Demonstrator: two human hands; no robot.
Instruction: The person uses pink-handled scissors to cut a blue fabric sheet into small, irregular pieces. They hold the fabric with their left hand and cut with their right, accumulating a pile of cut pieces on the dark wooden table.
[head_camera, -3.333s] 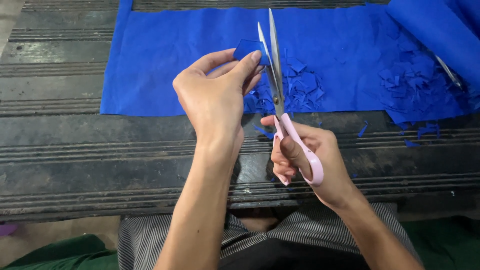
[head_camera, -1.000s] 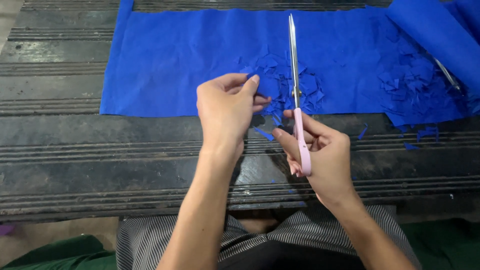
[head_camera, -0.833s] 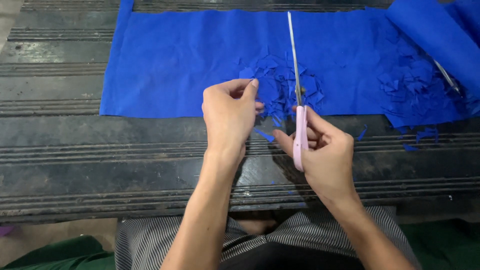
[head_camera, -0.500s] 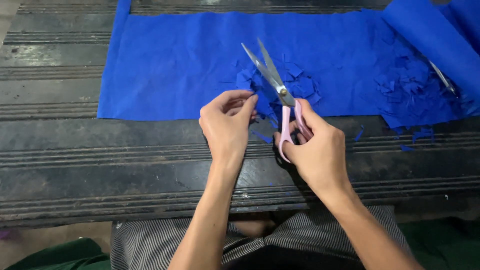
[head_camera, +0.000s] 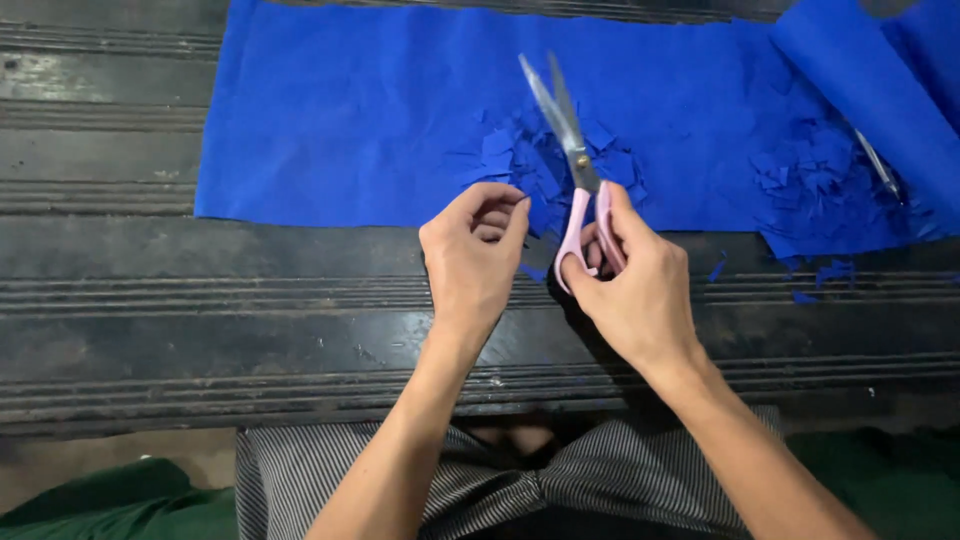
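Observation:
My right hand (head_camera: 635, 290) grips a pair of scissors (head_camera: 572, 160) by its pink handles. The steel blades point away from me, lean to the left and are slightly parted over a heap of small blue scraps (head_camera: 520, 165). My left hand (head_camera: 472, 255) hovers just left of the handles. Its fingers are curled in towards the thumb and no scrap shows between them. Both hands are above the near edge of a flat blue cloth sheet (head_camera: 340, 120).
The cloth lies on a dark grooved wooden bench (head_camera: 200, 310). At the right is a second heap of blue scraps (head_camera: 820, 180), a thin metal tool (head_camera: 878, 165) and a rolled blue cloth (head_camera: 860, 80). A striped garment (head_camera: 400, 480) covers my lap; green fabric (head_camera: 100, 510) lies at lower left.
The scissors went from straight upright and closed to leaning left with blades parted. My left hand, earlier raised with a blue piece near the blades, has dropped and curled beside the handles.

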